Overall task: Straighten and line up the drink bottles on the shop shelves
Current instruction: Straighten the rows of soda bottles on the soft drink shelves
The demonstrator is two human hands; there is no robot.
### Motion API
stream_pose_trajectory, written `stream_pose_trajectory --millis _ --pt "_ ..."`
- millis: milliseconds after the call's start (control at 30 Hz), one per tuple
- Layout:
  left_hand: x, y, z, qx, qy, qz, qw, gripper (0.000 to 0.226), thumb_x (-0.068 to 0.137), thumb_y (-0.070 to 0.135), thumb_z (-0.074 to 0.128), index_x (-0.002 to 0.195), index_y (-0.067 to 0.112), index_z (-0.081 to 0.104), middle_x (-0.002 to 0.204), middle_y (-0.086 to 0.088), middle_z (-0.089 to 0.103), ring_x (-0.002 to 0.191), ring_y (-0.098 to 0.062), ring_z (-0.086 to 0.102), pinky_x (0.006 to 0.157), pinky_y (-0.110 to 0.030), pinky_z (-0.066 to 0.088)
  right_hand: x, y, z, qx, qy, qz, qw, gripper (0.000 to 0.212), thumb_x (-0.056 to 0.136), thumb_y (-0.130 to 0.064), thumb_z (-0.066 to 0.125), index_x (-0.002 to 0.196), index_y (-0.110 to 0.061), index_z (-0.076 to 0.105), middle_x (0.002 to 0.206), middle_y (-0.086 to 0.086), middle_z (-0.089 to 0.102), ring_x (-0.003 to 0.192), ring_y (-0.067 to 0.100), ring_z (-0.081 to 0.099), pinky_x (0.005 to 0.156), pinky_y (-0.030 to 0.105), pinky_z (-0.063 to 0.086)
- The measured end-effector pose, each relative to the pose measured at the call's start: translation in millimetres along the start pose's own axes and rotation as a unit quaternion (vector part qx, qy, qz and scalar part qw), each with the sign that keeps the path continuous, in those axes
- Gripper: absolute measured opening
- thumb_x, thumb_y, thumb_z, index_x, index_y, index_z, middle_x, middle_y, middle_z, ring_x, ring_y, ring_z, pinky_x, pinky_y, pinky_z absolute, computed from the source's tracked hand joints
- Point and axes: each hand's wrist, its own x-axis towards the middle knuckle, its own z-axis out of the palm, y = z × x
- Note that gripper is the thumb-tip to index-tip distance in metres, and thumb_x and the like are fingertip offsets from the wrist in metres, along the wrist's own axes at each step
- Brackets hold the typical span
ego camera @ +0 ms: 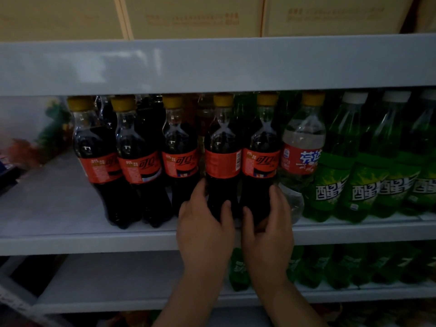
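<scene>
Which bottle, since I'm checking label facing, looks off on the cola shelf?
The cola bottle the left hand grips is turned, showing its barcode; the neighbouring cola the right hand grips shows its logo. A lone clear bottle stands beside the green bottles.

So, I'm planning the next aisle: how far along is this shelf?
Three left cola bottles face forward. The left hand grips the fourth cola bottle, its label turned barcode-out; the right hand grips the fifth cola bottle. Remaining: turning the fourth, then checking the clear bottle.
</scene>
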Motion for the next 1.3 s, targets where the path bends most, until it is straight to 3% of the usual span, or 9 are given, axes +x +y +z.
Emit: stream_pose_trajectory --millis 133,367,467,600,767,900,1000,1133,1300 --pt "3 -2 -1 0.009 0.002 0.004 1.0 0.06 0.08 0.038 0.07 0.133 0.017 0.05 0.115 0.002 0.061 0.108 -0.016 0.055 0.088 -0.034 0.048 2 1 -1 0.004 -0.003 -0.007 1.0 0.055 0.085 -0.024 0.062 0.134 -0.005 0.045 0.134 0.015 0.049 0.122 0.017 0.043 0.095 0.007 0.026" --pt "-2 2 -3 0.021 0.003 0.023 1.0 0.057 0.082 0.04 0.062 0.133 0.019 0.051 0.114 0.002 0.05 0.103 -0.017 0.056 0.077 -0.025 0.043 3 -2 -3 0.013 -0.012 -0.007 1.0 0.055 0.085 -0.025 0.063 0.132 -0.003 0.047 0.132 0.015 0.051 0.12 0.015 0.044 0.096 0.004 0.027" --pt "-5 1 -5 0.018 -0.007 0.019 1.0 0.06 0.079 0.04 0.055 0.136 0.02 0.049 0.123 0.001 0.058 0.109 -0.016 0.057 0.084 -0.028 0.047 4 -3 -4 0.016 -0.016 0.002 1.0 0.058 0.084 -0.028 0.063 0.134 -0.004 0.046 0.133 0.015 0.051 0.116 0.02 0.05 0.09 0.013 0.037" --pt "-9 -1 -6 0.012 -0.005 -0.005 1.0 0.053 0.079 0.037 0.065 0.128 0.029 0.046 0.111 0.009 0.065 0.096 -0.013 0.063 0.072 -0.024 0.043 4 -8 -4 0.015 -0.016 0.011 1.0 0.064 0.083 -0.034 0.064 0.138 -0.014 0.036 0.135 0.011 0.051 0.107 0.032 0.06 0.083 0.038 0.053" --pt "-7 -3 -7 -0.006 -0.003 -0.003 1.0 0.062 0.076 0.04 0.072 0.13 0.029 0.043 0.117 0.01 0.06 0.103 -0.01 0.058 0.082 -0.032 0.05 8 -12 -3 -0.001 -0.009 0.024 1.0 0.071 0.084 -0.032 0.068 0.141 -0.018 0.029 0.138 0.008 0.05 0.122 0.021 0.05 0.089 0.028 0.039" --pt "-7 0 -7 0.016 0.001 0.037 0.999 0.061 0.078 0.04 0.061 0.134 0.018 0.048 0.119 0.002 0.055 0.106 -0.01 0.052 0.081 -0.022 0.039 10 -11 -3 -0.008 -0.012 0.023 1.0 0.07 0.083 -0.022 0.071 0.141 -0.017 0.032 0.136 0.007 0.051 0.12 0.016 0.048 0.087 0.024 0.038" --pt "-11 2 -3 -0.038 -0.029 0.004 0.999 0.061 0.078 0.037 0.056 0.135 0.022 0.042 0.123 0.005 0.055 0.108 -0.006 0.051 0.081 -0.02 0.039 10 -9 -2 0.006 -0.025 0.035 0.999 0.068 0.085 -0.022 0.068 0.143 -0.017 0.033 0.138 0.003 0.049 0.12 0.001 0.04 0.089 0.017 0.034" --pt "-16 -3 3 -0.06 -0.022 -0.014 0.998 0.056 0.082 0.034 0.062 0.132 0.03 0.035 0.111 0.019 0.053 0.103 -0.012 0.059 0.078 -0.022 0.043 10 -9 -2 0.012 -0.039 0.042 0.998 0.065 0.089 -0.022 0.062 0.145 -0.02 0.029 0.141 0.004 0.048 0.122 0.016 0.049 0.088 0.025 0.04" --pt "-8 -6 5 0.001 0.036 -0.02 0.999 0.066 0.066 0.038 0.081 0.12 0.03 0.044 0.112 0.007 0.056 0.106 -0.016 0.056 0.086 -0.033 0.049 11 -10 -2 0.022 -0.05 0.052 0.997 0.066 0.089 -0.023 0.06 0.146 -0.024 0.027 0.139 0.003 0.049 0.114 0.024 0.058 0.086 0.041 0.052"
